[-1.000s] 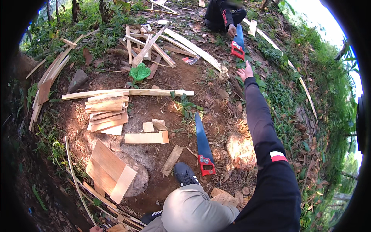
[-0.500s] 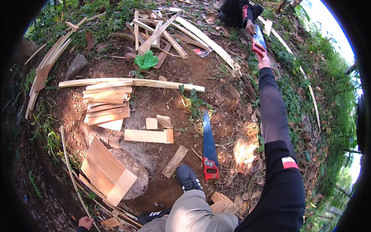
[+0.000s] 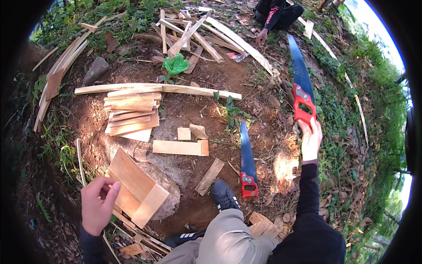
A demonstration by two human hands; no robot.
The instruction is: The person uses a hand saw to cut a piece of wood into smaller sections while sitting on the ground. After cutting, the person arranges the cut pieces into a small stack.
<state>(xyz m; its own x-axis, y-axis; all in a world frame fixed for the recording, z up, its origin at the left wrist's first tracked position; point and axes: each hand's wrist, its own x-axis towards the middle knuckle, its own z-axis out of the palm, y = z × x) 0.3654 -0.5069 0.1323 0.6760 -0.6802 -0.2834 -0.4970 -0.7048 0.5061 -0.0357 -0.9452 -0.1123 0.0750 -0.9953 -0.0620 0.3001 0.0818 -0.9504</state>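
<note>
My right hand [image 3: 311, 137] grips a handsaw by the lower end of its red handle [image 3: 304, 103]. The saw's long blue-grey blade [image 3: 300, 61] points away from me, tip up toward the far edge. On the left, my left hand [image 3: 99, 204] hangs in front of a wooden panel [image 3: 132, 180], its fingers loosely curled and nothing visible in them. That panel, made of joined boards, leans on a rock [image 3: 169, 198]. A second handsaw [image 3: 249, 158], also red-handled, lies on the dirt near my shoe.
A stack of thin boards [image 3: 132, 115] lies by a long strip [image 3: 202, 91]. Ahead are piled offcuts [image 3: 187, 37] and a green plastic bag [image 3: 176, 65]. Another person's hand [image 3: 261, 37] is at the far right. A flat board [image 3: 176, 148] and a short plank [image 3: 209, 177] lie mid-ground.
The other person's hand has let go of the saw. My right hand has drawn the saw back toward me. My left hand has risen into view beside the panel.
</note>
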